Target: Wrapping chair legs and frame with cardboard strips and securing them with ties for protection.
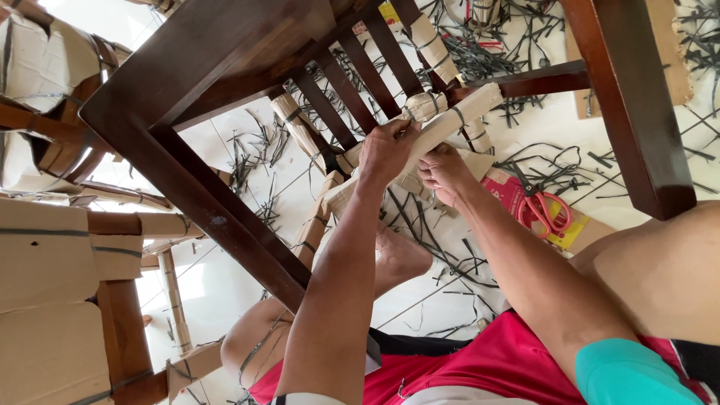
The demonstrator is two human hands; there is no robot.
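Nearest the camera, two bare forearms rose from a lap in red shorts. The left hand [386, 150] curled its fingers tight around a brown cardboard wrap [439, 127] on a rail of an upturned dark wooden chair [202, 97], near centre frame. At its three o'clock, touching the same wrap, the right hand [444, 174] pinched the cardboard's lower edge with bent fingers. Farther off, at four o'clock, red-handled scissors [541, 206] lay on the white tiled floor [225, 277] among black plastic strap offcuts [547, 169].
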